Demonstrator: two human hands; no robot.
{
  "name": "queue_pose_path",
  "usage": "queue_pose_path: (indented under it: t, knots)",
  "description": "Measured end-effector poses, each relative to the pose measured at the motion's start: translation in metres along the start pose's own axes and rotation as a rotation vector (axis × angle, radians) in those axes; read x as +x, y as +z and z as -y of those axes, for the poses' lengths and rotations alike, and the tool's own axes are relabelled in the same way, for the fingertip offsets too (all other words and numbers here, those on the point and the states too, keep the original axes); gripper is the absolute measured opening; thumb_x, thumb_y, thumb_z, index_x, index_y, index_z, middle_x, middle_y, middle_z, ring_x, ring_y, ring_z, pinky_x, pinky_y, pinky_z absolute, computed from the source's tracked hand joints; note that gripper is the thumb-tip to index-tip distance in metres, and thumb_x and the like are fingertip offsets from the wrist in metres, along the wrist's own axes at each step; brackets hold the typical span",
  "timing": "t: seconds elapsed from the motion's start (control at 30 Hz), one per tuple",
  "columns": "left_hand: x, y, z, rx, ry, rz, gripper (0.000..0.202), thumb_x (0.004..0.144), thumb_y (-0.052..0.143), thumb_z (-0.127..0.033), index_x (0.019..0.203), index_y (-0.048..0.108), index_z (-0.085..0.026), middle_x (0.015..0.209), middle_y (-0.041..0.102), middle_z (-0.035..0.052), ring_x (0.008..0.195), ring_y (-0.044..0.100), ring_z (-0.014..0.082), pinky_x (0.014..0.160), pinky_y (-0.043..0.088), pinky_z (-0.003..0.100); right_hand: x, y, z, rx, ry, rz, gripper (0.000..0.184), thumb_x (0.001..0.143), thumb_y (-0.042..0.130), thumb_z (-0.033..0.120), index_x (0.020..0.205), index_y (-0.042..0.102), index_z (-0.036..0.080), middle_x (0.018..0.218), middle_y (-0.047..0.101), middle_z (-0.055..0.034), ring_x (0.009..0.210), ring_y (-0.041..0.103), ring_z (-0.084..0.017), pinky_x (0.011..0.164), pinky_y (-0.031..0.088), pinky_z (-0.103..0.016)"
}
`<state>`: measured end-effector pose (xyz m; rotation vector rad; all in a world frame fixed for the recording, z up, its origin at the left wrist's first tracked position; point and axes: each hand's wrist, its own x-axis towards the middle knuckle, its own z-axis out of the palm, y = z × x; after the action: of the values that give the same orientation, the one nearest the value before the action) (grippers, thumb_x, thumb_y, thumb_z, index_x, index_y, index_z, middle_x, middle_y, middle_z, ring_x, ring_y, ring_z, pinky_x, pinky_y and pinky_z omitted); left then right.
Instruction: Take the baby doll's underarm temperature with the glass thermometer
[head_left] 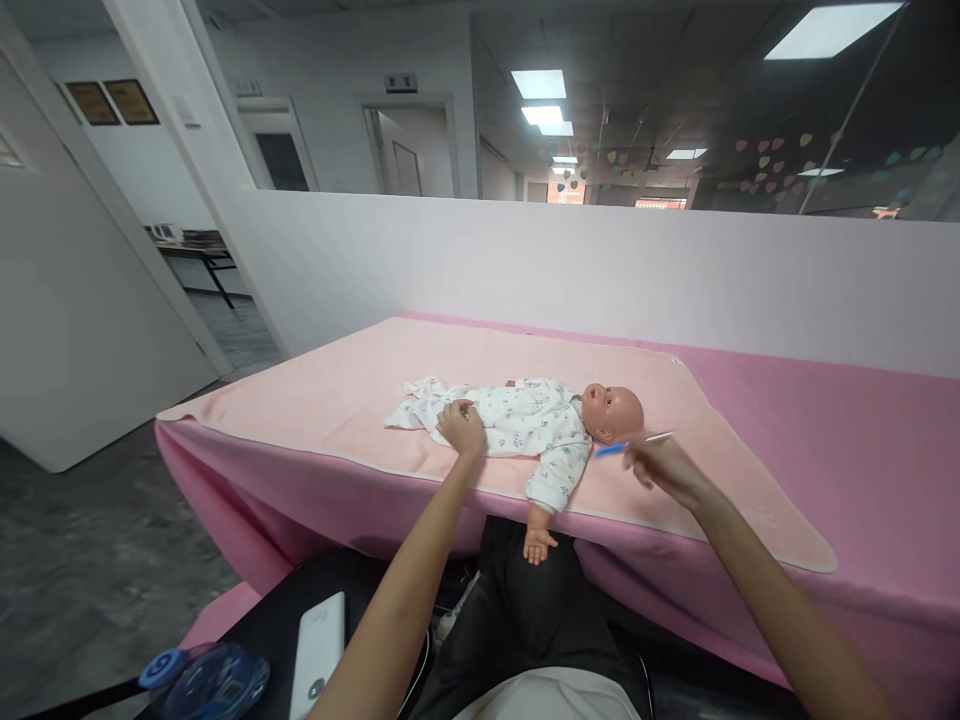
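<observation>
A baby doll (525,415) in a white printed outfit lies on its back, head to the right. One of its arms hangs over the table's front edge. My left hand (461,425) rests on the lower part of the outfit with its fingers curled closed; what is in them, if anything, is hidden. Beside the doll's head, my right hand (660,465) grips a slim stick, blurred by motion. Its blue end (611,451) points left towards the doll's neck, and a pale end shows above the fingers. Its exact kind cannot be made out.
A peach mat (337,375) covers much of the pink tablecloth (847,450). Low at the left, a white phone-like device (318,645) and a clear bottle with a blue cap (217,680) lie on a black seat. A white wall (600,270) stands behind the table.
</observation>
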<state>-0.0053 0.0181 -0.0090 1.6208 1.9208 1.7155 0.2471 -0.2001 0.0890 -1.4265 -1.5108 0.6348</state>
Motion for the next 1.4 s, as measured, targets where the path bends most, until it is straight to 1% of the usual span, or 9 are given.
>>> queue_pose_path:
  t: [0.13,0.33,0.43,0.57,0.8,0.87,1.07,1.3,1.4]
  knots:
    - [0.000,0.000,0.001,-0.008,-0.006,0.004,0.013,0.072,0.046,-0.011,0.073,0.056,-0.019,0.083,0.059,0.0047,0.088,0.048,0.0225,0.081,0.032,0.036,0.005,-0.005,0.009,-0.054,0.152,0.210,0.036,0.066,0.061,0.052,0.063,0.067,0.017,0.056,0.061,-0.0039,0.037,0.046,-0.009,0.036,0.036,-0.022]
    - [-0.001,0.000,0.001,-0.008,-0.001,0.002,0.013,0.073,0.045,-0.011,0.073,0.056,-0.019,0.083,0.059,0.0045,0.088,0.048,0.0217,0.082,0.033,0.036,0.025,-0.055,0.051,0.319,-0.142,-0.267,0.041,0.074,0.050,0.057,0.081,0.065,0.020,0.037,0.040,0.0067,0.030,0.025,-0.003,0.033,0.025,-0.019]
    - [-0.001,-0.001,0.000,-0.015,-0.003,0.012,0.013,0.073,0.045,-0.011,0.073,0.055,-0.019,0.083,0.060,0.0044,0.088,0.048,0.0216,0.082,0.033,0.036,0.017,-0.023,0.027,0.176,0.035,-0.020,0.054,0.074,0.039,0.065,0.077,0.066,0.019,0.034,0.037,0.0055,0.029,0.027,-0.005,0.032,0.023,-0.019]
    - [-0.001,0.000,0.001,-0.019,-0.001,0.011,0.012,0.072,0.046,-0.011,0.072,0.055,-0.019,0.083,0.060,0.0042,0.088,0.048,0.0218,0.082,0.033,0.036,0.016,-0.002,0.013,-0.059,0.151,0.233,0.039,0.065,0.062,0.053,0.065,0.068,0.014,0.041,0.051,0.0006,0.037,0.043,-0.007,0.037,0.033,-0.020]
    - [0.000,0.001,0.003,-0.010,0.013,0.002,0.013,0.072,0.046,-0.010,0.073,0.056,-0.019,0.082,0.060,0.0043,0.088,0.047,0.0223,0.082,0.032,0.036,0.034,-0.081,0.109,0.385,-0.279,-0.288,0.026,0.071,0.060,0.048,0.077,0.062,0.022,0.034,0.031,0.0106,0.029,0.027,-0.003,0.034,0.025,-0.018]
    - [0.000,0.001,0.004,-0.009,0.014,-0.003,0.013,0.072,0.046,-0.010,0.072,0.056,-0.019,0.081,0.060,0.0044,0.087,0.048,0.0222,0.081,0.033,0.036,0.023,-0.061,0.094,0.463,-0.213,-0.255,0.033,0.071,0.056,0.055,0.070,0.058,0.022,0.032,0.026,0.0114,0.027,0.022,-0.002,0.033,0.022,-0.018]
    - [0.000,0.001,0.003,-0.007,0.014,-0.002,0.014,0.072,0.046,-0.010,0.073,0.056,-0.019,0.083,0.060,0.0044,0.088,0.047,0.0222,0.082,0.033,0.036,0.003,0.031,0.009,-0.097,0.282,0.266,0.047,0.064,0.062,0.051,0.039,0.045,0.015,0.028,0.033,0.0061,0.028,0.030,-0.003,0.032,0.022,-0.019]
    - [0.000,-0.002,0.004,0.008,0.038,0.018,0.012,0.072,0.047,-0.011,0.073,0.056,-0.019,0.083,0.060,0.0047,0.088,0.047,0.0227,0.080,0.033,0.036,0.049,-0.058,0.148,0.065,-0.238,-0.180,0.032,0.067,0.065,0.047,0.072,0.064,0.015,0.035,0.040,0.0077,0.031,0.033,-0.002,0.034,0.025,-0.016]
    - [0.000,-0.002,0.004,0.017,0.031,0.028,0.013,0.072,0.046,-0.011,0.074,0.056,-0.019,0.083,0.060,0.0050,0.088,0.048,0.0228,0.080,0.033,0.036,0.035,-0.060,0.149,0.270,-0.346,-0.213,0.039,0.075,0.050,0.057,0.078,0.063,0.020,0.033,0.023,0.0117,0.029,0.026,-0.002,0.037,0.031,-0.017]
